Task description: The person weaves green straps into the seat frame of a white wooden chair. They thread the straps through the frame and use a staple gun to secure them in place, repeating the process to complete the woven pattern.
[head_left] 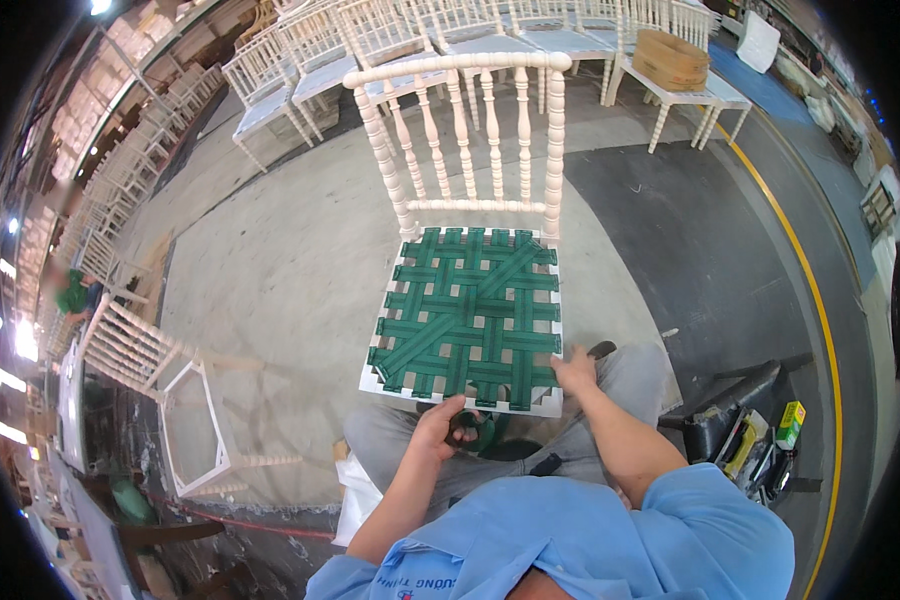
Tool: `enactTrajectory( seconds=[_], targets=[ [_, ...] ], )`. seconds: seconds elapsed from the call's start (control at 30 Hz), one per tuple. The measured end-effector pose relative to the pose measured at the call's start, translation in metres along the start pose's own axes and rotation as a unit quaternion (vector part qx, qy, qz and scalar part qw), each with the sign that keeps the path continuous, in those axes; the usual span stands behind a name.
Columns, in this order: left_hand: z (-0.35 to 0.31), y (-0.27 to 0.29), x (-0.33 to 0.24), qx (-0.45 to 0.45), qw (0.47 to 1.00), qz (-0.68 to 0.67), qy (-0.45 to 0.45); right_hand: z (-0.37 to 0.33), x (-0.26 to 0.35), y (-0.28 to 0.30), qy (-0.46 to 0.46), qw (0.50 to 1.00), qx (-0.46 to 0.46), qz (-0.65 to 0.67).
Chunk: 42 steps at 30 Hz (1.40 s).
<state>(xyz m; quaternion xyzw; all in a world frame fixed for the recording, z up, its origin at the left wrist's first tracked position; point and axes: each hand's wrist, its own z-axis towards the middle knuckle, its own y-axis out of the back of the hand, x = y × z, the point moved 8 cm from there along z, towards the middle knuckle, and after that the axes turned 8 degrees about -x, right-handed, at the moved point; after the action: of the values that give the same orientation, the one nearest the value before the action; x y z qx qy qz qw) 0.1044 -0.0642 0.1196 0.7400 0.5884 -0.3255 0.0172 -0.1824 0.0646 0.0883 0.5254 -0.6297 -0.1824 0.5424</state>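
A cream wooden chair (555, 130) with a turned spindle back stands in front of me, its back on the far side. Green webbing straps (470, 300) are woven across its white seat frame (542, 404), with two diagonal strips among them. My left hand (440, 428) is closed at the seat's near edge, around a loop of dark green webbing strap (482, 434) hanging below the frame. My right hand (575, 373) grips the right side of the seat frame near its front corner; some of its fingers are hidden. Beside it shows a dark rounded object (601, 349) whose kind is unclear.
Another chair (198, 425) with an open seat frame lies tilted at left. Pale chairs (370, 45) line the back, with a brown box (670, 60) on one. A black container with tools (755, 450) and a green-yellow box (790, 425) is at right. A co-worker (73, 293) is far left.
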Motion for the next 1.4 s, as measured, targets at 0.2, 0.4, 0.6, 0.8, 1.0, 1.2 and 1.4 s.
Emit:
enactTrajectory(
  seconds=[0.2, 0.4, 0.6, 0.8, 1.0, 1.2, 1.4],
  targets=[
    [-0.066, -0.085, -0.107, 0.021, 0.960, -0.019, -0.278, -0.056, 0.082, 0.038, 0.193, 0.911, 0.147, 0.334],
    [-0.095, -0.166, -0.132, 0.058, 0.905, 0.046, -0.419, -0.141, 0.124, 0.067, 0.307, 0.849, 0.235, 0.360],
    [-0.100, -0.144, -0.162, 0.068, 0.867, 0.049, -0.492, -0.165, 0.133, 0.122, 0.406, 0.800, 0.203, 0.393],
    [-0.143, -0.156, -0.180, 0.033, 0.824, 0.165, -0.540, -0.198, 0.114, 0.129, 0.291, 0.738, 0.374, 0.480],
    [-0.150, -0.165, -0.171, 0.044, 0.844, 0.238, -0.479, -0.202, 0.095, 0.126, 0.309, 0.791, 0.336, 0.408],
    [-0.100, -0.086, -0.171, 0.051, 0.918, 0.215, -0.328, -0.209, 0.094, 0.124, 0.335, 0.808, 0.319, 0.365],
    [-0.108, -0.083, -0.169, 0.086, 0.925, 0.231, -0.289, -0.198, 0.093, 0.120, 0.373, 0.845, 0.262, 0.280]
  ],
)
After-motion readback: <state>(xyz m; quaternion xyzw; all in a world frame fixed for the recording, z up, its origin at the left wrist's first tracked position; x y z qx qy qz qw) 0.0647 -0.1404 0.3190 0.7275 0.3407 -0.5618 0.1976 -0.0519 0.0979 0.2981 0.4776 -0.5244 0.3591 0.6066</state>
